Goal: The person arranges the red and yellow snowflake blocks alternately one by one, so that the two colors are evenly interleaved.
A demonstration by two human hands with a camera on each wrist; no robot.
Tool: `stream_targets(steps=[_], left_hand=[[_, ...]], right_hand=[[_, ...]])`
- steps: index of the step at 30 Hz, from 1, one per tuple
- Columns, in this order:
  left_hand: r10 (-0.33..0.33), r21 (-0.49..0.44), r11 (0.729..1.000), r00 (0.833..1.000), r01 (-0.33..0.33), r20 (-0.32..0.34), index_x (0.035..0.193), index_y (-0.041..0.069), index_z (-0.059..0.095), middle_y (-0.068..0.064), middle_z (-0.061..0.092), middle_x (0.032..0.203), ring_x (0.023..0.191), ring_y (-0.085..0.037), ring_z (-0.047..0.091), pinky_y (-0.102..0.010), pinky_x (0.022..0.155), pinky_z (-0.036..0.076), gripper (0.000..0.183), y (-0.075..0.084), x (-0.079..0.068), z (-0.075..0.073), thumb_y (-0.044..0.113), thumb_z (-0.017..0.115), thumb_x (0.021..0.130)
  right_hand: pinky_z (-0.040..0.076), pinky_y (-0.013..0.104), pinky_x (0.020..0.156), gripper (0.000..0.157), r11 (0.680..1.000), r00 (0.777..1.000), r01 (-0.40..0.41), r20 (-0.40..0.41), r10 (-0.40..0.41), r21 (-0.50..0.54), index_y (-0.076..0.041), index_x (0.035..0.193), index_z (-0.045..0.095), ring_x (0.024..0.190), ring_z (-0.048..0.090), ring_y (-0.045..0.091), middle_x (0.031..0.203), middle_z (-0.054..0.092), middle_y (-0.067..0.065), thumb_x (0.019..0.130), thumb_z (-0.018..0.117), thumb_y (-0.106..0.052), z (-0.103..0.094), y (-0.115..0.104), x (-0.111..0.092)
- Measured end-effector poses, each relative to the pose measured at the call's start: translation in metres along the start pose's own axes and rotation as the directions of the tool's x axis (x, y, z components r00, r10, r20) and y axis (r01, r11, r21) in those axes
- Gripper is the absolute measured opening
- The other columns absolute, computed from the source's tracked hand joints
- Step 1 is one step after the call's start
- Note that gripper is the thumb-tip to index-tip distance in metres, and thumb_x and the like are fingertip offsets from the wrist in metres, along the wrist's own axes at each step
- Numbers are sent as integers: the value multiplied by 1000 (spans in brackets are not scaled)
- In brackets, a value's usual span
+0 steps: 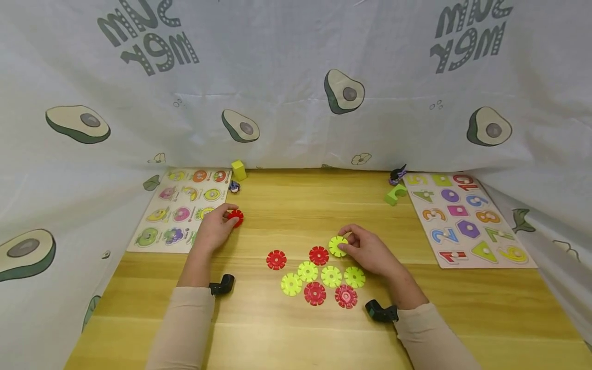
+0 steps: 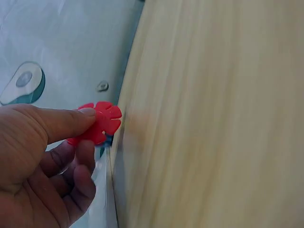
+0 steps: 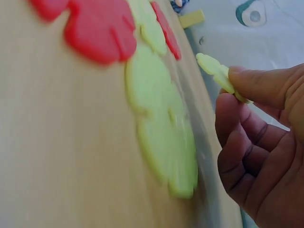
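My left hand (image 1: 216, 229) pinches a red notched plastic disc (image 1: 237, 218) between thumb and fingers, beside the fruit puzzle board. The same red disc (image 2: 105, 124) shows its flower-like slots in the left wrist view. A yellow-green notched disc (image 1: 337, 246) is pinched in my right hand (image 1: 370, 250), over the right side of a loose group of discs. Edge-on in the right wrist view, that yellow-green disc (image 3: 218, 73) sits between thumb and forefinger. On the wooden table (image 1: 259, 329) lie several more discs, among them a red disc (image 1: 276, 260) and a yellow-green disc (image 1: 291, 284).
A fruit puzzle board (image 1: 159, 226) lies at the left, a number puzzle board (image 1: 430, 231) at the right. Near the back stand a yellow block (image 1: 238, 170), a small figure (image 1: 234, 186), a green arch block (image 1: 395, 195) and a dark figure (image 1: 398, 175). A printed curtain (image 1: 287, 51) hangs behind.
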State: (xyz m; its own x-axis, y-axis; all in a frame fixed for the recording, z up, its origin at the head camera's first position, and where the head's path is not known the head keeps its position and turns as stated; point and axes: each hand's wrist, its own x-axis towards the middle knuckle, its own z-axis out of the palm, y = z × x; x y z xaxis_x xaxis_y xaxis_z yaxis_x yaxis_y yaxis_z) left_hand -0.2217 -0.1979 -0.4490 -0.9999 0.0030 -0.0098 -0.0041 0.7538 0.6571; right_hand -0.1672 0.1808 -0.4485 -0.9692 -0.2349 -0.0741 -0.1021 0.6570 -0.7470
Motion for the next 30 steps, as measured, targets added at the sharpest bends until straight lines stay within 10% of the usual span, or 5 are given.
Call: stream_targets(steps=[23,30], left_hand=[[-79,-136,987,994,89,74,128,16,53,-5,55,120,96,-25,46,-40,87,40,53,-25,7,-4,25,74,80],[-22,18,1000,1000,21,18,118,6,62,-17,49,119,107,-33,49,-47,93,40,41,-22,7,-2,28,69,84]], right_hand=[[50,29,54,27,984,995,52,80,-67,171,-21,115,55,70,65,17,84,54,5,90,62,-19,81,-88,65],[47,27,53,29,988,994,31,103,-47,152,-20,117,53,68,65,14,78,55,5,89,62,-19,103,-106,90]])
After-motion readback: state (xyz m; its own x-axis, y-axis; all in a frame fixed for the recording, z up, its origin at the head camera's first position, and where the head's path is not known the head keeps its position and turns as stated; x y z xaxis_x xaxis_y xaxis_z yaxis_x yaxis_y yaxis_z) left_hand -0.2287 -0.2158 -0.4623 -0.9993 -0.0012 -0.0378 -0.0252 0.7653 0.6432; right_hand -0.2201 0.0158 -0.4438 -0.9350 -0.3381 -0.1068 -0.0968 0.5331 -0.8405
